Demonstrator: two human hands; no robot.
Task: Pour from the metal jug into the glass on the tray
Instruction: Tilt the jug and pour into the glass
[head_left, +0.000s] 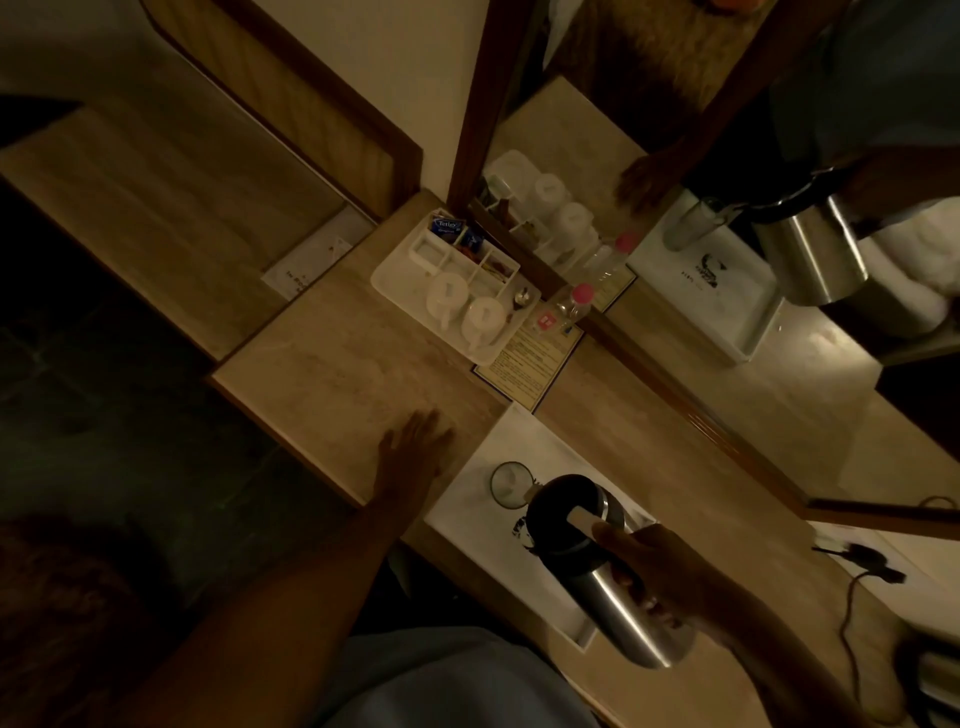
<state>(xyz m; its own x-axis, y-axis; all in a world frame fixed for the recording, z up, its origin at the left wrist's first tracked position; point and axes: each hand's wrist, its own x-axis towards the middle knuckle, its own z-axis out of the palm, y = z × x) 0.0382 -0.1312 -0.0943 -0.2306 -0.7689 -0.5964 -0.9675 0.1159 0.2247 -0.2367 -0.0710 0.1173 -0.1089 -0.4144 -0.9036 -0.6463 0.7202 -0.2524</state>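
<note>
A steel jug with a black lid is tilted over a white tray, its spout right against the rim of a clear glass that stands on the tray's left part. My right hand is wrapped around the jug's handle, thumb on the white lid lever. My left hand lies flat on the stone counter just left of the tray, fingers spread, holding nothing. I cannot tell whether liquid is flowing; the light is dim.
Further back a white tray holds two upturned cups, tea sachets and a spoon. A pink-capped bottle and a printed card sit by the mirror. A black cable runs at the right.
</note>
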